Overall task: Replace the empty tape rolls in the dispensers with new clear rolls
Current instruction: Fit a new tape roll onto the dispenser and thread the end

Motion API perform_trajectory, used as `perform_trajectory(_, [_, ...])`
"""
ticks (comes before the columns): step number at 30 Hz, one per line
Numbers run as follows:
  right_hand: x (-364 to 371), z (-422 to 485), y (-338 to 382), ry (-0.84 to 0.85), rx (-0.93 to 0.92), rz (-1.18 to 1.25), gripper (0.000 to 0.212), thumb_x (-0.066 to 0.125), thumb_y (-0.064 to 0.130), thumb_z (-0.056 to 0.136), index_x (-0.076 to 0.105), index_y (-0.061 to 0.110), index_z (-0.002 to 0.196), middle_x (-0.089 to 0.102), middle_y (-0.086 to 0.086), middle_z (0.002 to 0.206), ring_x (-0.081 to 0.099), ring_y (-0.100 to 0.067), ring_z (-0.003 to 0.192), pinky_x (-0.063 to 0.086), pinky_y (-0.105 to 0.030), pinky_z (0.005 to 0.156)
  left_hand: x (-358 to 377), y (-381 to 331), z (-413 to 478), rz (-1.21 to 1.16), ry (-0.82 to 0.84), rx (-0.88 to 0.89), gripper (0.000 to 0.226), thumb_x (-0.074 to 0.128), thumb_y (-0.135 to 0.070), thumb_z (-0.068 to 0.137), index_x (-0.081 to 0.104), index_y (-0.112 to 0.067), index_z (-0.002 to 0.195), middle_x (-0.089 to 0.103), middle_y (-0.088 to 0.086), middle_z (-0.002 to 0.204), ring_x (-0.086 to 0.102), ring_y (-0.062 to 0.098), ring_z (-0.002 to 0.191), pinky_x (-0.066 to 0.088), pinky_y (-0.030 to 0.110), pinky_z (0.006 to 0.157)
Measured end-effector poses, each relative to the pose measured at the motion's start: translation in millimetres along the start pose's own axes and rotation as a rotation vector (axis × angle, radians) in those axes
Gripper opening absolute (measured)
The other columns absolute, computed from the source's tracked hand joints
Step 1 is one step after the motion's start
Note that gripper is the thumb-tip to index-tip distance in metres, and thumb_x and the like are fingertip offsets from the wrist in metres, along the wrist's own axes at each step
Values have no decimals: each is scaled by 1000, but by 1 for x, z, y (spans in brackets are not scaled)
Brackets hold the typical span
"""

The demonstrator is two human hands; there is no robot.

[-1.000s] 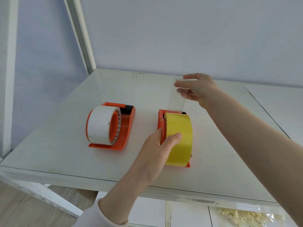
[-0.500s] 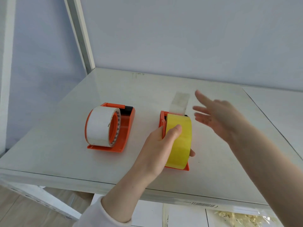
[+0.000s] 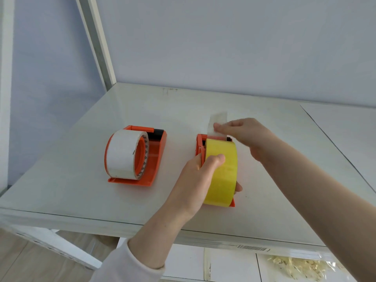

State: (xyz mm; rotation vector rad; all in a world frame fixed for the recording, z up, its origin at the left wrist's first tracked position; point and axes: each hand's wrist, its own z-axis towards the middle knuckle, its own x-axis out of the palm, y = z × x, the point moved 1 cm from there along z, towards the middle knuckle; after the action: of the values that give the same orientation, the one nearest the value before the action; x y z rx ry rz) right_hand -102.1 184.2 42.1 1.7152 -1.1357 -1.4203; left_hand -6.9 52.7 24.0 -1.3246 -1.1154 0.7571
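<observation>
The left hand (image 3: 195,176) is closed around the yellow roll (image 3: 221,171) and its dispenser (image 3: 200,143): thumb on top of the roll, fingers under its far side. I think this grip keeps the dispenser from sliding on the table (image 3: 81,190) while the tape is handled. Just ahead of this hand, the right hand (image 3: 246,135) pinches the free tape strip (image 3: 218,124) with its fingertips. The strip stands up from the dispenser's front, probably so it can be laid over the cutter. To the left of both hands, well apart, the second dispenser (image 3: 154,157) holds a white roll (image 3: 122,153), untouched.
</observation>
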Motion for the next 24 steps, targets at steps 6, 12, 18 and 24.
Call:
perform_trajectory(6, [3,15,20,52,6,292,8,65,23,82,61,19,77,69,3,84,60,-15,82,49,-28,84,-6,0,-1,-4,1,12,44,44,-28,75,61,6,97,73,9,67,69,18,61,55,23,57])
perform_trajectory(12, [-6,4,29,193,90,485,16,53,24,89,62,12,87,75,-3,81,69,-20,76,55,-25,62,-2,0,4,15,-73,-20,40,45,-41,90,63,-5,83,70,3,56,67,15,54,52,21,53])
perform_trajectory(18, [-2,-1,28,245,-43,332,20,67,28,80,67,12,93,73,-1,86,66,-13,81,54,-27,79,-1,-1,3,20,-60,-35,42,43,-36,92,63,1,88,71,5,59,68,15,55,52,21,52])
perform_trajectory(24, [-2,10,27,-41,-182,123,13,66,21,82,64,12,74,68,0,71,62,-3,45,51,-15,48,-1,0,-1,44,-31,-8,29,41,-22,91,59,1,95,72,6,66,69,22,63,57,31,63])
